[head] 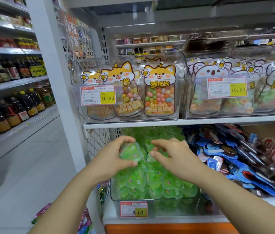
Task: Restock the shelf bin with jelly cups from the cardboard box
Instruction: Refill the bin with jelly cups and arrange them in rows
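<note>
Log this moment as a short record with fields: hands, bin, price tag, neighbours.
left hand: holds one green jelly cup over the bin
right hand: fingers curled above the pile, grip unclear
bin: clear, heaped with green jelly cups
price tag: 8.60, on bin front
neighbours: blue snack packets right; candy jars above

Left hand (111, 157) low centre of the frame gripping a green jelly cup (130, 152) over the clear bin (114, 191) heaped with green cups, right hand (172, 156) beside it with fingers spread, candy bins on the shelf (217, 121) above, price tag (133, 209) at bottom centre.
</note>
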`<act>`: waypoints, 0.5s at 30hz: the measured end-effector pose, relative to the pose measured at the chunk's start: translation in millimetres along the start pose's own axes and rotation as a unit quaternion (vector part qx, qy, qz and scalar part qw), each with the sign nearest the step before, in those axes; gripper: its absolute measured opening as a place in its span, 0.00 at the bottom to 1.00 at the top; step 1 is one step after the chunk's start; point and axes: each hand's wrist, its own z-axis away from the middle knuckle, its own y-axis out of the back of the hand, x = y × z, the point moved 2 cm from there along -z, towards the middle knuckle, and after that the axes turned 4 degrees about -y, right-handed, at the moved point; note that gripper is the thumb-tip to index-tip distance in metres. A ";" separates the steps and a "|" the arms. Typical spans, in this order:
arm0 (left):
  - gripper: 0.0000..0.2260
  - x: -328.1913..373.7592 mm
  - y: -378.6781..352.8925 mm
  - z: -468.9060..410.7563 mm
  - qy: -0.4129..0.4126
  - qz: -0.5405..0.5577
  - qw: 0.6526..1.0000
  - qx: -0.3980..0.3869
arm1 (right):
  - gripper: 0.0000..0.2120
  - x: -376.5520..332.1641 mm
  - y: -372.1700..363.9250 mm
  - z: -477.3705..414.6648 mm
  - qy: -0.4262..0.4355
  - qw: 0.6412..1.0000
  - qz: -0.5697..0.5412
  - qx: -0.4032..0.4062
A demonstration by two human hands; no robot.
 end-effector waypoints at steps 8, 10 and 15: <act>0.20 21.0 -1.9 12.5 -0.024 -0.024 0.997 -0.065 | 0.02 -15.3 -5.9 -4.4 -0.050 0.980 -0.188 -0.051; 0.20 21.5 -3.4 12.1 -0.024 -0.013 0.998 -0.056 | 0.01 -13.8 -3.0 -6.0 -0.068 0.966 -0.237 -0.073; 0.20 16.2 -11.0 16.8 0.011 0.066 0.997 0.038 | 0.02 -6.4 3.4 -3.7 -0.147 0.923 -0.353 -0.042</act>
